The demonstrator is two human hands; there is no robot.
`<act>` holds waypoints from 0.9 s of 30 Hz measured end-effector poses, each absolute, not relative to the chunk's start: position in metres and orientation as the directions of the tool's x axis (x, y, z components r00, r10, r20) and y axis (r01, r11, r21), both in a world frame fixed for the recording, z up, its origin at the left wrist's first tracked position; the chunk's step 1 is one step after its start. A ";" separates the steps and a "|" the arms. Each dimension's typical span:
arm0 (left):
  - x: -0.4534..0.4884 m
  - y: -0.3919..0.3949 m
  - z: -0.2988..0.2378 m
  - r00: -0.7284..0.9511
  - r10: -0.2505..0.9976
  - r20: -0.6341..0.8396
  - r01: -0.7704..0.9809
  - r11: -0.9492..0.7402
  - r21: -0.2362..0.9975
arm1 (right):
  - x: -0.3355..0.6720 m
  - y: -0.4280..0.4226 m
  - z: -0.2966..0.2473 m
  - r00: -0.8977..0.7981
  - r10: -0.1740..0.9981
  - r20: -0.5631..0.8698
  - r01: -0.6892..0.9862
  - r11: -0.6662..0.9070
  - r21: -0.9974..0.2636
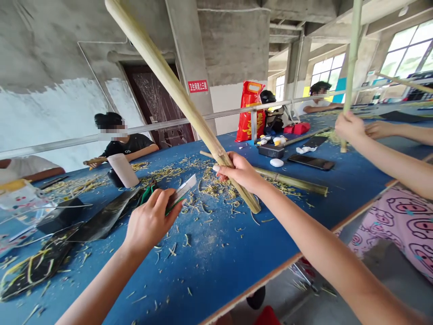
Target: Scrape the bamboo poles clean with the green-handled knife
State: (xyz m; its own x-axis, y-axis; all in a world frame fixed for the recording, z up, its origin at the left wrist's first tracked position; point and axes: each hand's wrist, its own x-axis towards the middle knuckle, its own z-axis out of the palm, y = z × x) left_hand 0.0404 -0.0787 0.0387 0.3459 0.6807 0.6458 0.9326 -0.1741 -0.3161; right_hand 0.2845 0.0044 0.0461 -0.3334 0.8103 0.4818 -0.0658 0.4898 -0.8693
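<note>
My left hand [152, 221] is shut around a utility knife [182, 188], whose pale blade points up and to the right and whose green body shows between my fingers. My right hand [238, 171] grips a long bamboo pole [176, 88] near its lower end, and the pole slants up and to the left. The blade and the pole are apart. Below both hands, bamboo shavings [213, 189] lie scattered across the blue worktable [216, 253]. A shorter bamboo piece [291, 180] lies on the table just beyond my right hand.
A phone [311, 161], a black box [270, 151], and a white cup [123, 170] stand on the table. Dark flat sheets [101, 221] lie at left. A co-worker's hand [352, 126] holds a thin bamboo stick [352, 54] at right. A metal rail [203, 116] crosses the table.
</note>
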 end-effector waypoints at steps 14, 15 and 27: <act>0.131 -0.012 0.080 0.425 0.733 0.532 0.905 -0.325 -0.275 | 0.296 0.025 0.045 -0.186 0.815 0.549 -0.162 0.526 -0.835; 0.133 -0.008 0.079 0.424 0.728 0.539 0.905 -0.330 -0.267 | 0.297 0.027 0.046 -0.189 0.819 0.542 -0.165 0.518 -0.839; 0.149 0.025 0.069 0.457 0.692 0.559 0.889 -0.381 -0.255 | 0.305 0.044 0.040 -0.054 0.857 0.512 -0.101 0.505 -0.857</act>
State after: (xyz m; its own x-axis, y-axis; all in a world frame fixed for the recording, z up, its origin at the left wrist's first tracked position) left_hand 0.1494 0.0248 0.0689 0.4568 0.6923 0.5586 0.8888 -0.3808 -0.2549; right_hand 0.3046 0.0439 0.0396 -0.0537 0.8573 0.5120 -0.1015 0.5054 -0.8569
